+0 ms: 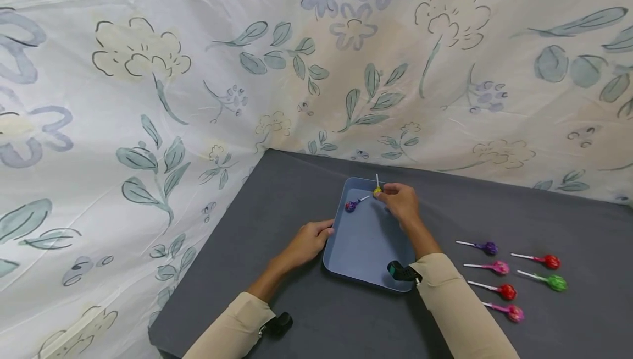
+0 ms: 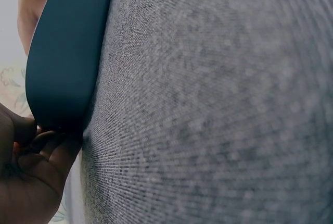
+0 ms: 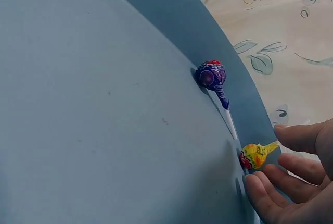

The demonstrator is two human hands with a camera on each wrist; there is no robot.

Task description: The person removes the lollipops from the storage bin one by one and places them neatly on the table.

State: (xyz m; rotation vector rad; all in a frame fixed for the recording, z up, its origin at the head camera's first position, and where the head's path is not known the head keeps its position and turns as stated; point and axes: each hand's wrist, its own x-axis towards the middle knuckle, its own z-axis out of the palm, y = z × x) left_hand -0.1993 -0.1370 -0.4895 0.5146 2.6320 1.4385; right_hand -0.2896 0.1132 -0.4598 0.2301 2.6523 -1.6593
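A shallow blue-grey tray [image 1: 368, 238] lies on the dark cloth. At its left edge, my left hand [image 1: 310, 242] grips the rim between thumb and fingers, seen closer in the left wrist view [image 2: 36, 166]. My right hand [image 1: 399, 203] is over the tray's far right corner, beside a yellow lollipop [image 3: 255, 156]. Its fingers are loosely bent around the candy, with a gap between thumb and forefinger. The lollipop's stick points toward the wall in the head view. Left of it in the tray lies a purple lollipop [image 1: 350, 206], its stick toward the yellow one.
Right of the tray, several lollipops lie on the cloth: a purple one [image 1: 489, 248], pink ones [image 1: 499, 267], red ones [image 1: 551, 261] and a green one [image 1: 556, 283]. Floral fabric [image 1: 296, 89] hangs behind and to the left of the table [image 1: 267, 199].
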